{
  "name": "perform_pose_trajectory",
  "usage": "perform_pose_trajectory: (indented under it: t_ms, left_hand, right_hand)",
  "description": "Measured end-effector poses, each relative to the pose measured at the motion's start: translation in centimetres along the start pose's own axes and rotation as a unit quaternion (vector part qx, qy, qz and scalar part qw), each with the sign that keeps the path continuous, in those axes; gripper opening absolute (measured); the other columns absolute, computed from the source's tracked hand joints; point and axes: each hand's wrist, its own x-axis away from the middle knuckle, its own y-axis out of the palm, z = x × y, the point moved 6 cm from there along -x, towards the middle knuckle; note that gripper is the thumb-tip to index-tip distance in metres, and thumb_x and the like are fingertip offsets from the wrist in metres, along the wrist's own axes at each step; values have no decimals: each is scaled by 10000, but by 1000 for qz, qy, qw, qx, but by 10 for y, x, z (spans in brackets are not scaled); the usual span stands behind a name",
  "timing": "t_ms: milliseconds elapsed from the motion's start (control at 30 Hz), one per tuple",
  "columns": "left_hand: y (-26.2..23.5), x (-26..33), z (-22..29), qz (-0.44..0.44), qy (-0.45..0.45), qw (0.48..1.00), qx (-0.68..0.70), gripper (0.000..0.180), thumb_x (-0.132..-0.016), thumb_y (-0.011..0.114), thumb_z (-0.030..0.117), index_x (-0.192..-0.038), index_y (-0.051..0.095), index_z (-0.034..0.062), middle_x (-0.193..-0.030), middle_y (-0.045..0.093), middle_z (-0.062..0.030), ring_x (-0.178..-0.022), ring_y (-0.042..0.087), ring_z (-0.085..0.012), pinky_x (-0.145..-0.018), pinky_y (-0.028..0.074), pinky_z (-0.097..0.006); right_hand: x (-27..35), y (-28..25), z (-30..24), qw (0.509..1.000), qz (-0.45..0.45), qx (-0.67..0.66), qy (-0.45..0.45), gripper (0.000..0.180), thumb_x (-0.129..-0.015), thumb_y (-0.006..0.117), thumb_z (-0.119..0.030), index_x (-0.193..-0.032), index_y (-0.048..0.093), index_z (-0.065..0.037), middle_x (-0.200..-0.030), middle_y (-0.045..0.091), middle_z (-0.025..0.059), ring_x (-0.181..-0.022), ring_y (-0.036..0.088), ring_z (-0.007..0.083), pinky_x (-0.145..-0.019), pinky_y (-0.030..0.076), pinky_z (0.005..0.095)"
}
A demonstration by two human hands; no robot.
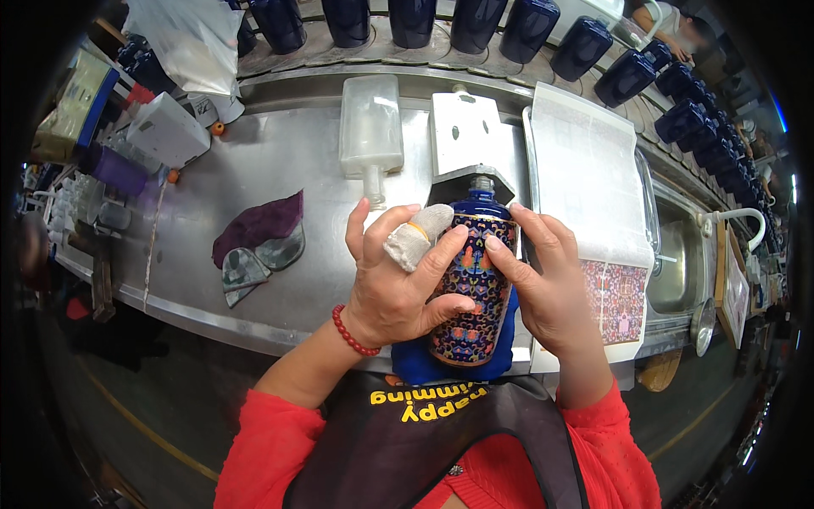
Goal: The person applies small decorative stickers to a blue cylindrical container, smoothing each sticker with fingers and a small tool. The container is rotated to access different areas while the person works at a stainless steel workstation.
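Note:
A dark blue glass bottle (475,293) with a colourful patterned sheet on its front lies before me, its neck pointing away. My left hand (394,284) is at its left side, fingers spread, with thumb and index fingertips touching the patterned front. One left finger wears a pale cloth cover (417,238) with a yellow band. My right hand (551,288) grips the bottle's right edge, thumb on the front and fingers along the side. A blue cloth (411,360) lies under the bottle's base. Beyond the neck stands a white block-like support (466,127) with a dark angled edge.
A clear empty bottle (370,127) lies on the metal table (280,144). A purple cloth (259,225) and grey pads (248,271) are at left. Patterned sheets (615,301) under white paper (585,170) lie right, beside a sink (678,276). Blue bottles (411,21) line the conveyor behind.

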Motion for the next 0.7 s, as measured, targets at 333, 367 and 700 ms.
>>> perform_pose_trajectory:
  t_ms: [333,367,700]
  left_hand:
    - [0,5,5,8,6,1000,9,721,-1007,439,691,-1293,733,99,-1196,713,-92,-1277,472,-312,-1236,123,-549]
    - [1,6,6,7,6,1000,12,702,-1000,460,679,-1304,726,105,-1223,703,-90,-1274,469,-302,-1219,136,-570]
    - [-4,11,14,17,47,997,60,648,-1010,458,657,-1345,703,159,-1253,698,-17,-1277,473,-243,-1200,145,-598]
  right_hand:
    - [3,1,0,1000,-14,-1,21,526,-850,688,27,-1327,708,-194,-1425,587,162,-1253,548,390,-1061,465,465]
    - [4,1,0,1000,-14,-2,25,529,-851,683,31,-1328,708,-195,-1422,588,161,-1251,548,392,-1063,463,465]
    - [-5,-21,8,979,111,-147,89,417,-876,643,105,-1262,644,-53,-1228,683,142,-1034,678,259,-907,547,372]
